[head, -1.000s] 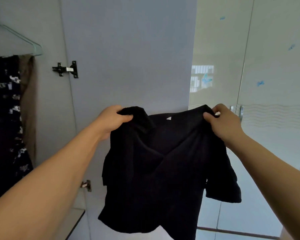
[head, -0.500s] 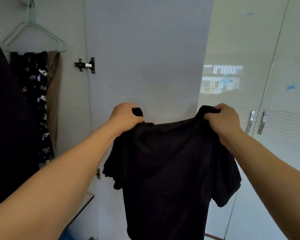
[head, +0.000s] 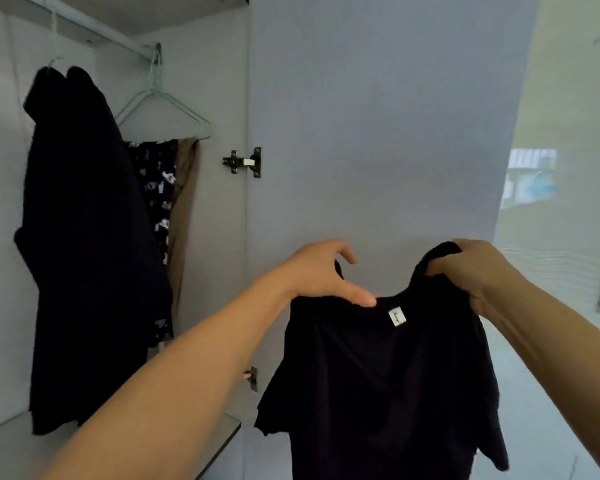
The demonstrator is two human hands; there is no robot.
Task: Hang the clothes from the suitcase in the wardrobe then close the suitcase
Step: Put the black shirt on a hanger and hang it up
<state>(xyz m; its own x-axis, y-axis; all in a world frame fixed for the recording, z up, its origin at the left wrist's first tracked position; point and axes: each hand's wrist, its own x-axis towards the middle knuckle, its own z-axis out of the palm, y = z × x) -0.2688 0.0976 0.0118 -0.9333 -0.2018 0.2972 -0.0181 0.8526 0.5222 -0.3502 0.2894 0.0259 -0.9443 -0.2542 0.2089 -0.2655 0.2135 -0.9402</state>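
You hold the black short-sleeved fabric T-shirt (head: 388,393) up in front of the open grey wardrobe door (head: 378,116). Your right hand (head: 478,271) is closed in a grip on one shoulder. Your left hand (head: 323,271) appears half open, thumb on the collar near the white label (head: 396,317). A pale green wire hanger (head: 163,109) hangs on the rail beside a dark hung garment (head: 87,244).
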